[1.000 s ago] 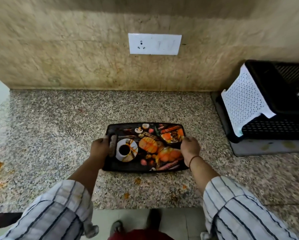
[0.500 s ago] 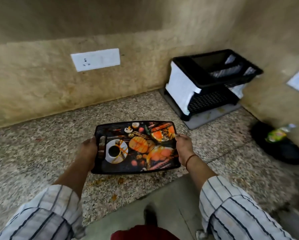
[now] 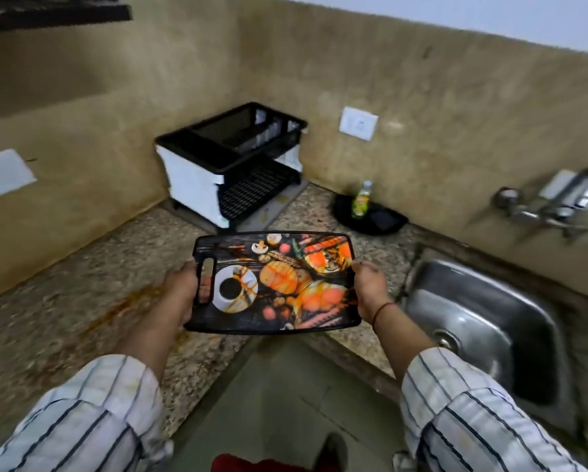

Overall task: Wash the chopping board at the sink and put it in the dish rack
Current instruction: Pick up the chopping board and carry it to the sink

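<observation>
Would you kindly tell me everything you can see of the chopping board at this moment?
The chopping board is a dark rounded rectangle, seemingly plastic, printed with colourful food and a coffee cup. A slot handle is cut near its left end. It is lifted off the counter, roughly level, picture side up. The left hand grips the handle end and the right hand grips the opposite short edge. It hangs over the counter's inner corner, left of the sink, with the dish rack beyond.

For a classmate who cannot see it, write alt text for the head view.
Two hands, left hand and right hand, hold a food-printed chopping board level above a granite counter. A steel sink lies to the right; a black-and-white dish rack stands in the corner behind.
</observation>
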